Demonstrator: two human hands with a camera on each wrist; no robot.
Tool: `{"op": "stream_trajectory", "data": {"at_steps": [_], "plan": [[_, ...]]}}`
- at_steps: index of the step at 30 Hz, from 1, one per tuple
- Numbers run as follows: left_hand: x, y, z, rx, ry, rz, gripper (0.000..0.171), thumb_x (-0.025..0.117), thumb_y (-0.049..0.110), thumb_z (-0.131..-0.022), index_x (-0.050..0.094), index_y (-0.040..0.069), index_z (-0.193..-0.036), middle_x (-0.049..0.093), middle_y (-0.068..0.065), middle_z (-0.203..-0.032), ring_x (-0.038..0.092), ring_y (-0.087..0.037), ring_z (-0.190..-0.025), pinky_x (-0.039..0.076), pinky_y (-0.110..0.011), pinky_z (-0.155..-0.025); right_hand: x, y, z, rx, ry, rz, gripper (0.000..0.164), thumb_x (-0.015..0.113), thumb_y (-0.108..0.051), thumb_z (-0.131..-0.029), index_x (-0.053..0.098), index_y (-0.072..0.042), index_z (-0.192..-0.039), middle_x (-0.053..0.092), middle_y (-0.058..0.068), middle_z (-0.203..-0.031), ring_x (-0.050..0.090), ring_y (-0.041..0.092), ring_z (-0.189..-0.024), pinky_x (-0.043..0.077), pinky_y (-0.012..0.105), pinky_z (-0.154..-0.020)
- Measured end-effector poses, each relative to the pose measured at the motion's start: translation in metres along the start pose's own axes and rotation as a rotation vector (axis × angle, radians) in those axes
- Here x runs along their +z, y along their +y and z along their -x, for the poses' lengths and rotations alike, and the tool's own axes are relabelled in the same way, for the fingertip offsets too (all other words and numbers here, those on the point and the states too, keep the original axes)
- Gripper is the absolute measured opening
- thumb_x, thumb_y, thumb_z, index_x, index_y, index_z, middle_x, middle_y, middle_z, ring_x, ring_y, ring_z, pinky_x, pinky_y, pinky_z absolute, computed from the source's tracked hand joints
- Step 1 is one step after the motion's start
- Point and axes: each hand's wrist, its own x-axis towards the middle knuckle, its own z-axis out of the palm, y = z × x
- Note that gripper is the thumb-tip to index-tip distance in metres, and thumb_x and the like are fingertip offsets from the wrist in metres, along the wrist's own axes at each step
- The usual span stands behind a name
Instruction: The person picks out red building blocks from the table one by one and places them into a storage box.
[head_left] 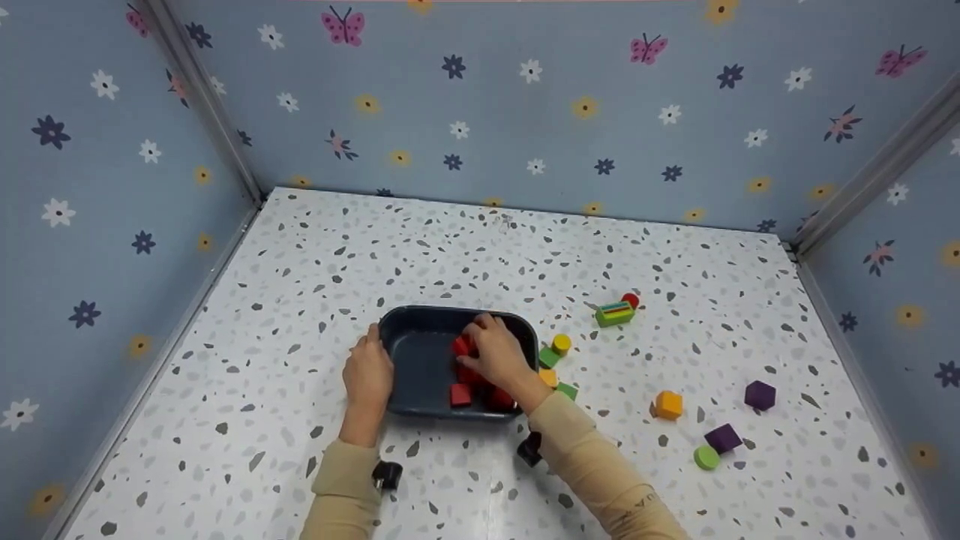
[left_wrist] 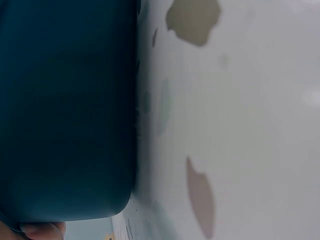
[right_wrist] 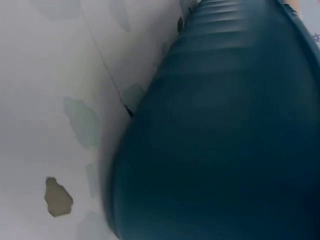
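A dark blue tray (head_left: 420,367) with rounded corners stands on the speckled table. My left hand (head_left: 369,373) grips its left rim; fingertips (left_wrist: 44,231) show at the tray's edge in the left wrist view. Several red blocks lie in the right half of the tray. My right hand (head_left: 496,352) reaches in over them, with a red block (head_left: 461,346) between its thumb and fingers. Nearer the front wall sits a red cube (head_left: 460,394). The right palm hides part of the pile. In the right wrist view the tray's outer wall (right_wrist: 215,135) covers most of the frame.
Right of the tray lie a yellow cylinder (head_left: 561,344), green blocks (head_left: 550,357) and an orange block (head_left: 549,377). Farther right are a green block with stripes (head_left: 615,313), a red round piece (head_left: 631,300), an orange cube (head_left: 669,405), purple blocks (head_left: 760,395) and a green cylinder (head_left: 706,457).
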Motion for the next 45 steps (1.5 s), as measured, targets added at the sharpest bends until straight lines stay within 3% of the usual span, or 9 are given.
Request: {"op": "stream_trajectory", "data": {"at_steps": [14,28,45], "plan": [[0.0008,-0.0013,0.0009,0.024,0.030,0.007,0.027,0.046,0.000,-0.087,0.053,-0.007,-0.112,0.057,-0.024,-0.078,0.056,-0.044,-0.062,0.043,-0.051,-0.051,0.0089,-0.0017,-0.0016,0.047,-0.079,0.030,0.038,0.072,-0.032,-0.073,0.062,-0.006,-0.099,0.052,0.008,-0.096,0.048,0.022,-0.083,0.046,0.033,-0.069],[0.0010,-0.0010,-0.0008,-0.002,0.007,0.004,0.028,0.045,0.000,-0.088,0.053,-0.007,-0.114,0.058,-0.025,-0.082,0.057,-0.044,-0.066,0.044,-0.051,-0.054,0.0080,-0.0073,-0.0017,0.173,-0.153,0.126,0.042,0.069,-0.037,-0.074,0.063,-0.004,-0.098,0.052,0.011,-0.095,0.050,0.023,-0.081,0.048,0.036,-0.069],[0.0019,-0.0006,0.0005,0.008,0.014,0.010,0.027,0.047,-0.001,-0.087,0.052,-0.008,-0.113,0.058,-0.025,-0.084,0.057,-0.045,-0.067,0.044,-0.051,-0.055,0.0055,-0.0018,0.0042,0.120,-0.132,0.163,0.039,0.068,-0.040,-0.075,0.064,-0.006,-0.094,0.053,0.010,-0.093,0.050,0.025,-0.081,0.047,0.037,-0.068]]}}
